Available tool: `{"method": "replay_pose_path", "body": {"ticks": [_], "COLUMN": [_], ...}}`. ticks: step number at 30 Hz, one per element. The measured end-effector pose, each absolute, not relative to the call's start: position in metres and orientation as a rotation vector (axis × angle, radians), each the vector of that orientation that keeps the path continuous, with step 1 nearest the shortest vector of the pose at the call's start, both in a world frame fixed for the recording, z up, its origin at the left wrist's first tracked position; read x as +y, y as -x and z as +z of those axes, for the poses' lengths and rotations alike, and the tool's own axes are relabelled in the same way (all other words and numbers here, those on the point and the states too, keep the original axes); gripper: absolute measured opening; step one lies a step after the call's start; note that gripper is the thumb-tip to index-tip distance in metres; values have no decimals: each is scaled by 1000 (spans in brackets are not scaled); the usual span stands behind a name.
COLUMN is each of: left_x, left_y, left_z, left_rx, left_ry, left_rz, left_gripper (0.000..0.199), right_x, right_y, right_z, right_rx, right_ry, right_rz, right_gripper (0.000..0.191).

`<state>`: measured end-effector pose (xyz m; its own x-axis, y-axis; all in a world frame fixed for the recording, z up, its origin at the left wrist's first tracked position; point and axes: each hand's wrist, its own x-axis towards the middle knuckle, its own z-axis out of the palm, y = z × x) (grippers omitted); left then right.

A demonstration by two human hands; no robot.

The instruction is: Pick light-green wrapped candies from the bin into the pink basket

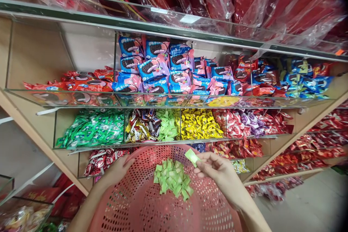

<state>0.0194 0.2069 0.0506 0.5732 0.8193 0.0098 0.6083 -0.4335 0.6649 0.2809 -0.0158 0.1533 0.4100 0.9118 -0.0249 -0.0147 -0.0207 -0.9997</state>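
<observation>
A pink perforated plastic basket [114, 206] fills the lower middle of the view. My left hand [117, 168] is closed on its left rim, with the fingers partly hidden. Above the basket's right side, my right hand [214, 166] pinches one light-green wrapped candy [191, 157] between thumb and fingers. Inside the basket lies a small heap of the same green candies [174, 178]. Just beyond the far rim, more light-green candies [166, 125] fill part of a shelf compartment.
Green packets [92, 127], yellow candies [199, 123] and red and purple packets [251, 121] share that shelf. Blue-and-pink cookie packs [154, 67] are stacked above, behind a glass front edge [163, 99]. Red packets [106, 161] sit on a lower shelf close to my left hand.
</observation>
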Motion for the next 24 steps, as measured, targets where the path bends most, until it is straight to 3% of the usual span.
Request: {"method": "replay_pose_path", "body": {"ticks": [10, 15, 20, 24], "left_x": [206, 206, 206, 207], "left_y": [-18, -18, -17, -20], "left_z": [51, 50, 52, 54], "left_rx": [1108, 1110, 1121, 1146], "left_ry": [-2200, -2203, -2203, -2204], "left_rz": [441, 431, 435, 418], "left_gripper": [34, 35, 36, 36], "right_x": [-4, -11, -51, -86], "right_y": [-281, -288, -310, -314], "right_z": [142, 138, 104, 54], "right_rx": [-1057, -1086, -850, -348], "right_ry": [1520, 1579, 1718, 1599], "right_rz": [804, 642, 272, 653], "right_gripper": [29, 57, 67, 64]}}
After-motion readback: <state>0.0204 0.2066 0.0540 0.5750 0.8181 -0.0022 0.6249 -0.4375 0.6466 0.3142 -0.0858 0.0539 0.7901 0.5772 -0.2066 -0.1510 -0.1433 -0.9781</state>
